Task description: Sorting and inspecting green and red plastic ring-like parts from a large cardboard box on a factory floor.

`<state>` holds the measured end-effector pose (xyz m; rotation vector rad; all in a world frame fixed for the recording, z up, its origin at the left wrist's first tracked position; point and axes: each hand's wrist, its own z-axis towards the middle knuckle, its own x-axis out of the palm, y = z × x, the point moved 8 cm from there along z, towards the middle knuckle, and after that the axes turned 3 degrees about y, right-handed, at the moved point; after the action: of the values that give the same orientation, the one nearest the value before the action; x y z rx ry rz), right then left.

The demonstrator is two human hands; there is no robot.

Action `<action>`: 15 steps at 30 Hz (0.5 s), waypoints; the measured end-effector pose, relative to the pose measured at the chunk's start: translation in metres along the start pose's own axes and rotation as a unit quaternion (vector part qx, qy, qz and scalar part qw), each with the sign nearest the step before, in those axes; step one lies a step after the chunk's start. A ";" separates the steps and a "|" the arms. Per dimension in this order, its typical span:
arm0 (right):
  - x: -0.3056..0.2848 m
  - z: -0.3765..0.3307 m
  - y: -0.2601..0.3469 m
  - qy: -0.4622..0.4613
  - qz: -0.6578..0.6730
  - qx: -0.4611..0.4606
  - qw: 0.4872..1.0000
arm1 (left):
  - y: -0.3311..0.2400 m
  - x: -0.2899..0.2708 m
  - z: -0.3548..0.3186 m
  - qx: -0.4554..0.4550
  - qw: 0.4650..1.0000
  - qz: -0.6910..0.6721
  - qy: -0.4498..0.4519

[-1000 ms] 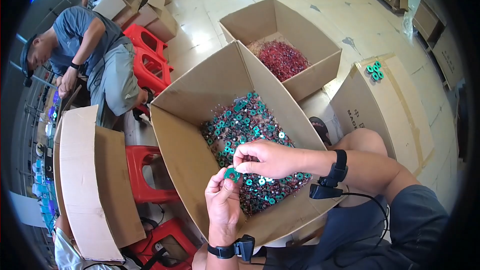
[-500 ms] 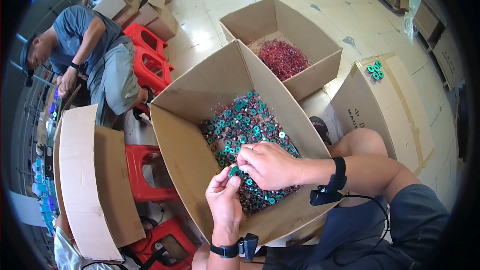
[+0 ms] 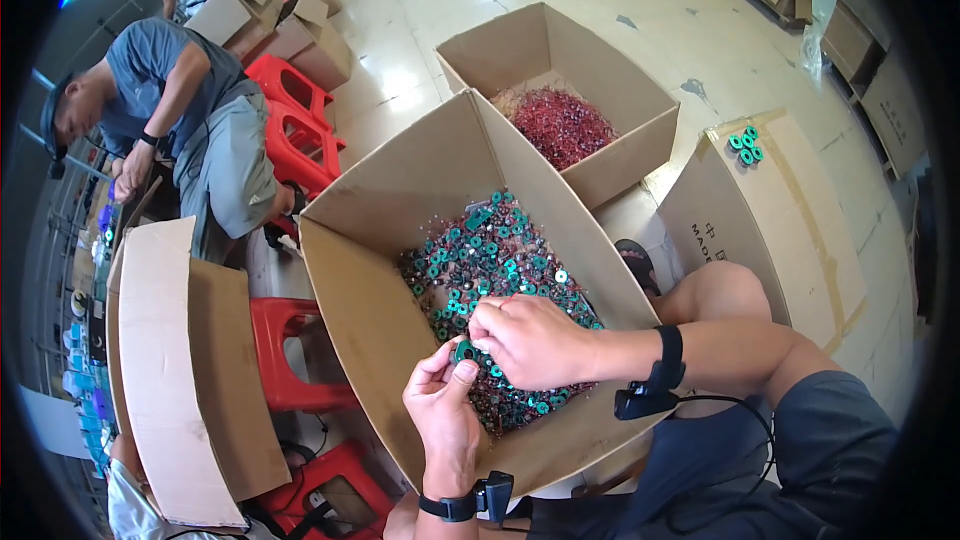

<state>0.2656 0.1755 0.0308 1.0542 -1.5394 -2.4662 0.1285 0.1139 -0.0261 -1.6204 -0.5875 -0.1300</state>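
At far left I register a co-worker [image 3: 150, 80] in a grey-blue shirt, bent forward. Below that position stands an open carton [image 3: 165, 370], a broad flap facing my view. To its right is a red stool [image 3: 300, 397].

Next is the large carton [image 3: 350, 305], centred in my view and open at the top. It holds a loose heap [image 3: 475, 250] of green rings and small dark and reddish pieces. Over this heap, my left hand [image 3: 445, 405] pinches a green ring part [image 3: 464, 351] between thumb and fingers; a black band [image 3: 450, 508] encircles the wrist. My right hand [image 3: 540, 340] meets the part from the right, fingers drawn together and back of the hand upward. What lies between its fingertips is hidden, so I cannot tell what they pinch. Its wrist also carries a black band [image 3: 667, 365].

Behind the large carton, I see a second open carton [image 3: 625, 160] containing a red pile [image 3: 562, 128]. At right, a cluster of green rings [image 3: 747, 141] rests on top of a taped carton [image 3: 800, 230].
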 end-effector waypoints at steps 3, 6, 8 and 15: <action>-0.001 0.008 -0.012 -0.013 -0.029 0.034 0.999 | 0.000 -0.001 0.002 0.002 1.000 0.024 -0.010; 0.011 0.001 0.003 0.036 0.002 -0.003 0.999 | 0.005 -0.014 0.010 -0.007 0.998 0.027 -0.060; 0.004 0.002 -0.018 -0.007 0.029 0.056 0.998 | 0.004 -0.018 0.009 -0.011 0.995 0.026 -0.095; 0.014 0.002 -0.077 0.151 0.091 0.242 0.954 | -0.021 -0.032 0.003 -0.018 0.994 0.027 -0.101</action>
<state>0.2761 0.2107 -0.0384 1.2072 -2.0696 -1.7452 0.0906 0.1079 -0.0215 -1.6950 -0.6990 0.0655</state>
